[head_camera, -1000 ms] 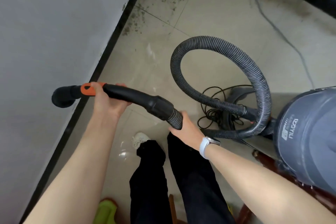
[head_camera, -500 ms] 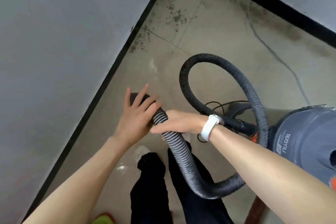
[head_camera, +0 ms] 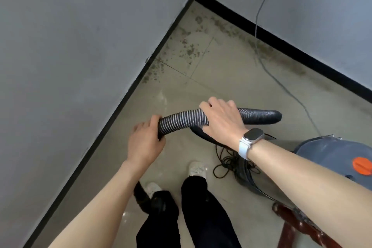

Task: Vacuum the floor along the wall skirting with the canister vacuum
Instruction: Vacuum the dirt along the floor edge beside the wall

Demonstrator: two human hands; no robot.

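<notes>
Both my hands hold the ribbed grey vacuum hose [head_camera: 184, 121] at mid-height over the floor. My left hand [head_camera: 145, 143] grips it where it bends downward; the lower hose end [head_camera: 141, 197] shows under my left forearm. My right hand [head_camera: 221, 120], with a white watch on the wrist, grips the hose farther right. The grey canister vacuum [head_camera: 332, 155] with an orange button stands at the right. The black skirting [head_camera: 120, 104] runs along the left wall, a second black skirting [head_camera: 291, 46] along the back wall. Dirt speckles the floor [head_camera: 187, 48] near the corner.
A grey power cord [head_camera: 259, 26] hangs from a wall plug and trails over the floor to the vacuum. A tangle of black cable [head_camera: 227, 163] lies by my feet. A dark red wooden piece of furniture [head_camera: 291, 221] stands at the bottom right.
The view has tilted up toward the corner. My hands have shifted along the hose: the left one now grips it, the hose spans level between both hands and the big loop is gone.
</notes>
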